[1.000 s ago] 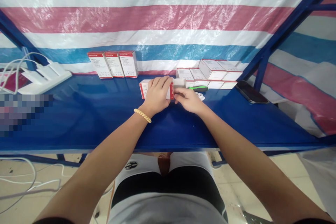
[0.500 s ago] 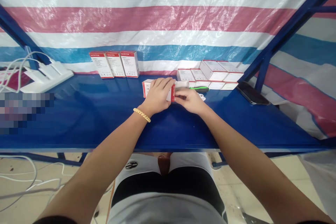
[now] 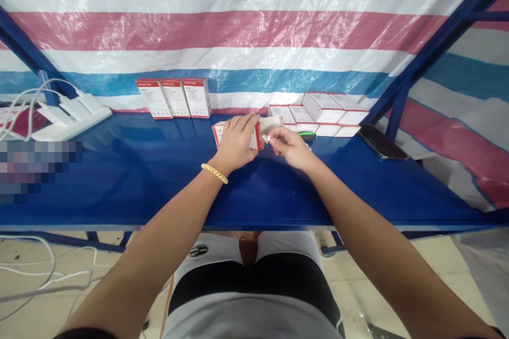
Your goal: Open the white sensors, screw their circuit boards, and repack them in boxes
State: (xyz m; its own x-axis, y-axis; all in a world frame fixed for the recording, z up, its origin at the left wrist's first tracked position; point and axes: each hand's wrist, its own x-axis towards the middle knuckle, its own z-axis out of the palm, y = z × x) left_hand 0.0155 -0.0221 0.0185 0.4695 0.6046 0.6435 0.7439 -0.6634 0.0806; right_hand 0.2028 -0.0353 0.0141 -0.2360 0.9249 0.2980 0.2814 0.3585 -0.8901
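My left hand [image 3: 235,143] is wrapped over a red and white detector box [image 3: 257,135] that lies on its side on the blue table. The box's end flap [image 3: 273,122] stands open on the right. Pinched in the fingertips of my right hand [image 3: 289,147] is a small white piece [image 3: 266,139], right at the box's open end; its exact kind is too small to make out. Behind my right hand lies a tool with a green and black handle [image 3: 307,135], partly hidden.
Three upright detector boxes [image 3: 173,98] stand at the back left. Several more boxes [image 3: 324,108] are stacked at the back right, beside a black phone [image 3: 382,141]. A white power strip [image 3: 73,116] with cables sits at the far left of the blue table [image 3: 159,185].
My right hand has drawn back slightly from the box end, and a small white piece now shows in its fingertips. The box has shifted a little left under my left hand.
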